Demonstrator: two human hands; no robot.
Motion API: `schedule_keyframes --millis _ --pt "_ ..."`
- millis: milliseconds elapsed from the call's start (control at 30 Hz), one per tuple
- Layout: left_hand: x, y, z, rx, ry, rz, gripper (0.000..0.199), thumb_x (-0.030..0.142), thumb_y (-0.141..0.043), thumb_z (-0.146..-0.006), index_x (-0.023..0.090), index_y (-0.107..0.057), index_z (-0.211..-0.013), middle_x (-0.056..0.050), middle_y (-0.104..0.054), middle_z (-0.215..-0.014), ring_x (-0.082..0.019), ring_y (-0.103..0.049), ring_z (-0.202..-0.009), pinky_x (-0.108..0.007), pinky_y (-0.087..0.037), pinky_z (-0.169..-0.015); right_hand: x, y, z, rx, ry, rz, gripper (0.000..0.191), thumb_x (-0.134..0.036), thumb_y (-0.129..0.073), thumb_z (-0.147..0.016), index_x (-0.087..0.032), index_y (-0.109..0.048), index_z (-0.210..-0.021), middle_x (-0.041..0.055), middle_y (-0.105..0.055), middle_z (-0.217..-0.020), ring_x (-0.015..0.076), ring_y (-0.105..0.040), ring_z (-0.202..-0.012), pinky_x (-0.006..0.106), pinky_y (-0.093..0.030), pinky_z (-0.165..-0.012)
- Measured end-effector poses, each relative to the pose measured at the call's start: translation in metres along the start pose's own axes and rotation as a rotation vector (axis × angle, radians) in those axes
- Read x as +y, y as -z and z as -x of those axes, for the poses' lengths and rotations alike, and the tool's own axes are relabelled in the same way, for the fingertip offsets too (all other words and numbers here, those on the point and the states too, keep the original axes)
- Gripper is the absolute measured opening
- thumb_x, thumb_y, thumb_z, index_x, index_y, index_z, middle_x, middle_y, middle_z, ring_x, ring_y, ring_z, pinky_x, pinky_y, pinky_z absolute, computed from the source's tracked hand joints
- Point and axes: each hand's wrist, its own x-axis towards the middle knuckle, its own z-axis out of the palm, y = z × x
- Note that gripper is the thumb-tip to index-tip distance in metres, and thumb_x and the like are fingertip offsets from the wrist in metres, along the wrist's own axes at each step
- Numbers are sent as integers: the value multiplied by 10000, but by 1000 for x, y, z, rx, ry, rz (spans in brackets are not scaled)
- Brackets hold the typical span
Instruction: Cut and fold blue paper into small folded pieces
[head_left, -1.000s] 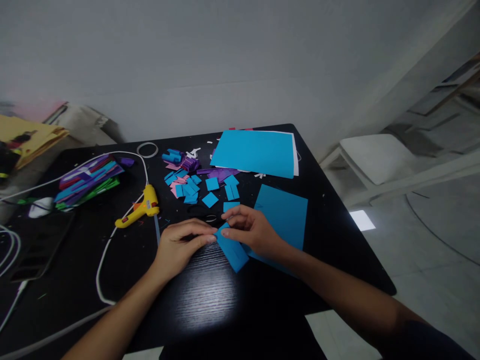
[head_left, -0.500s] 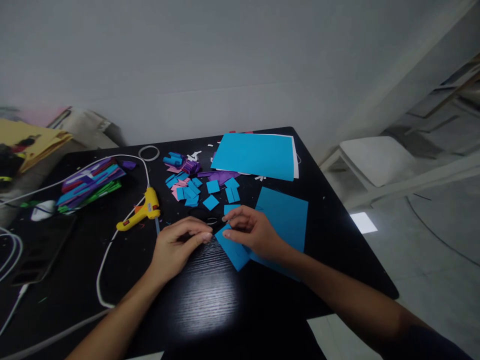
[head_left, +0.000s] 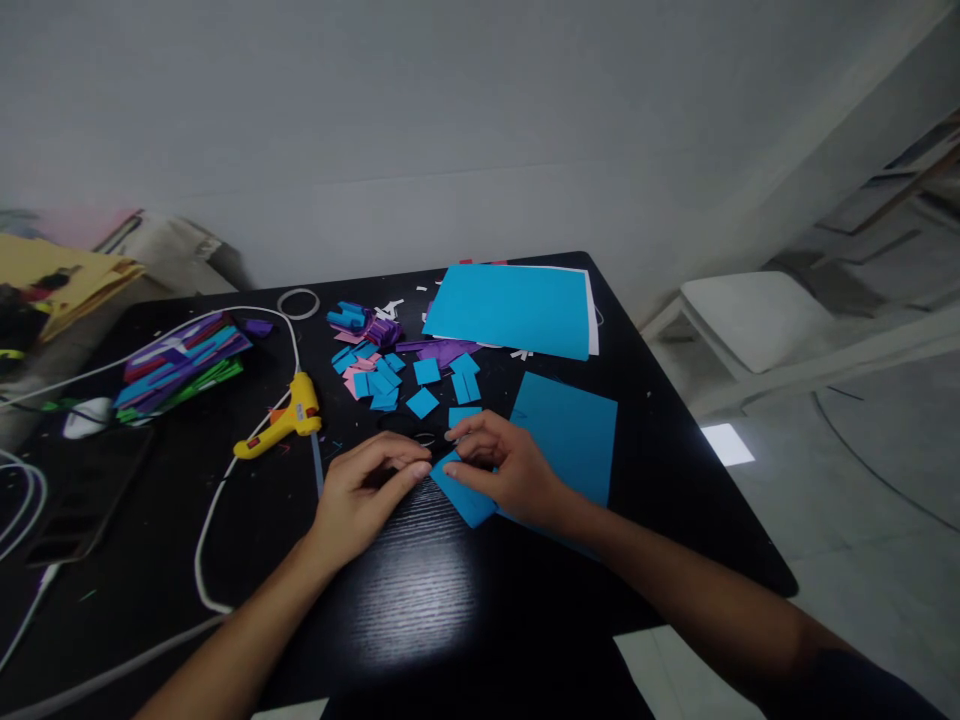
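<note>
A small blue paper piece (head_left: 469, 500) lies slanted at the middle of the black table, its upper right part under my right hand (head_left: 506, 465). The fingers of that hand are bent, with thumb and forefinger closed at the piece. My left hand (head_left: 371, 490) is beside it, thumb and forefinger closed near the paper's left corner; whatever they pinch is too small to make out. Dark scissors (head_left: 424, 438) sit partly hidden just beyond my fingers. A larger blue sheet (head_left: 570, 440) extends under my right hand and wrist.
Small blue squares (head_left: 422, 403) and pink and purple scraps lie beyond my hands. A yellow glue gun (head_left: 289, 420) with a white cable is on the left, near stacked coloured strips (head_left: 184, 360). A large blue sheet (head_left: 514, 305) lies at the back; a white stool (head_left: 750, 310) stands right.
My left hand has moved slightly to the right, closer to the blue piece. The near end of that piece has shifted a little up and left. My right hand is nearly unmoved.
</note>
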Motion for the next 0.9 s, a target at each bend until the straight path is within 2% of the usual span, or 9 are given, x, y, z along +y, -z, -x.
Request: schedule_keyframes --millis 100,200,300,400,600,733,900 --pt "-1 -3 2 -44 -46 -33 162 224 -805 -902 210 -816 -1063 -54 -811 -928 -157 -752 -770 -248 -618 -714 3 -3 3 -6 57 52 288 -277 -810 -848 -238 -662 -1093 -5 -751 -839 184 -759 -797 336 -591 -759" --pt "-1 -6 3 -67 -64 -65 115 201 -759 -941 223 -827 -1031 -45 -809 -894 -164 -756 -794 -252 -608 -726 2 -4 4 -1 65 81 265 -282 -803 -868 -243 -673 -1095 9 -772 -870 200 -777 -815 349 -611 -758" --pt "-1 -7 4 -30 -45 -66 112 191 -737 -952 225 -832 -1002 -37 -807 -878 -160 -749 -769 -250 -603 -711 -1 -4 4 13 60 78 263 -301 -825 -855 -241 -702 -1080 17 -786 -889 207 -781 -837 360 -620 -782" --pt "0 -8 5 27 -35 -58 128 166 -747 -936 235 -830 -1005 -27 -815 -911 -156 -751 -790 -244 -600 -722 -6 -3 2 20 54 63 176 -321 -812 -865 -230 -750 -1003 30 -797 -924 208 -773 -886 367 -612 -833" --pt "1 -9 10 64 -27 -78 164 139 -741 -934 244 -825 -1028 -32 -815 -963 -167 -753 -832 -265 -601 -747 -13 -3 2 9 32 49 102 -322 -767 -895 -224 -791 -909 16 -777 -841 175 -709 -764 319 -555 -706" --pt "3 -10 10 63 -52 -90 177 116 -738 -932 234 -819 -1036 -33 -811 -974 -164 -752 -843 -264 -596 -761 -13 -5 3 58 108 105 68 -289 -762 -908 -235 -803 -905 20 -791 -887 187 -722 -808 323 -558 -732" --pt "1 -10 9 31 -57 -109 238 137 -753 -929 229 -793 -1144 -27 -808 -994 -149 -752 -849 -244 -592 -775 -12 -5 6 77 234 262 77 -268 -732 -954 -246 -805 -947 16 -807 -900 186 -737 -802 318 -560 -738"
